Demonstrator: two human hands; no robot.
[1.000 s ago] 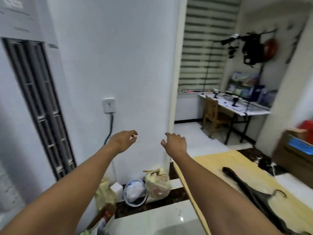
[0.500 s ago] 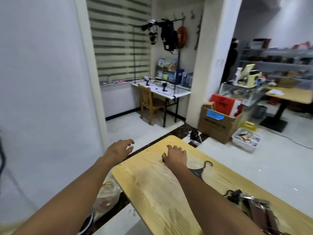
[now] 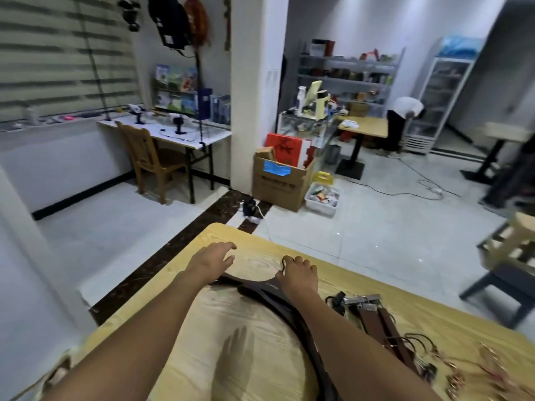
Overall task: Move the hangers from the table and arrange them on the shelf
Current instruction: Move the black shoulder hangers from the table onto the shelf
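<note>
The table under the fingers is pale wood, plain-grained, with a soft sheen. The dark hangers at the fingertips look smooth, matt brown. To the right of the fingers, the brown clip hangers carry shiny metal clips. Beyond the fingers, the floor tiles are glossy.

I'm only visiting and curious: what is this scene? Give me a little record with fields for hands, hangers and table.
surface: wooden table
left hand: fingers loosely spread, over one end of the dark hanger
right hand: fingers bent down at that hanger's hook; grip unclear
other hangers: brown clip hangers, lying on the table beyond the right arm
progress: no hanger lifted yet
</note>
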